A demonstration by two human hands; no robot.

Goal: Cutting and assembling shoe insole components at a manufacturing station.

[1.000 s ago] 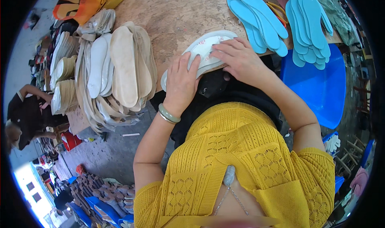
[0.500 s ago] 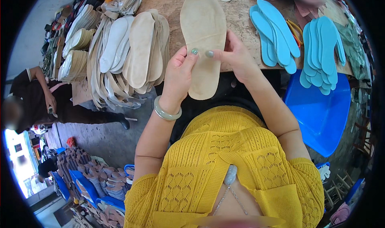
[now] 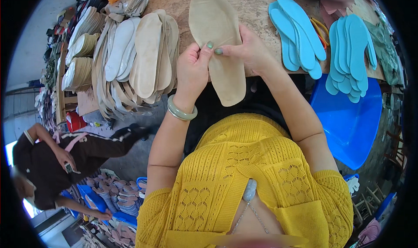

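Both my hands on one beige insole (image 3: 215,23). It's up over the front edge of the bench (image 3: 257,15), broad end away from me and leaning left, narrow end past the edge toward my lap. Can't tell if it touches the wood. Left hand (image 3: 193,69) part closed at the left edge, thumb on the face; right hand (image 3: 256,52) pinches from the right, thumb on top, its other fingers mostly hidden behind. Thumbs nearly meet mid-length by a faint crease, probably to steady the piece where it flexes and leave its face showing.

Beige insoles (image 3: 147,56) and white insoles (image 3: 121,49) lie bunched on my left, blue insoles (image 3: 297,34) and another blue pile (image 3: 350,52) on my right, presumably split by kind for easy reach. Blue tub (image 3: 344,121) sits low at right, just below the bench edge.
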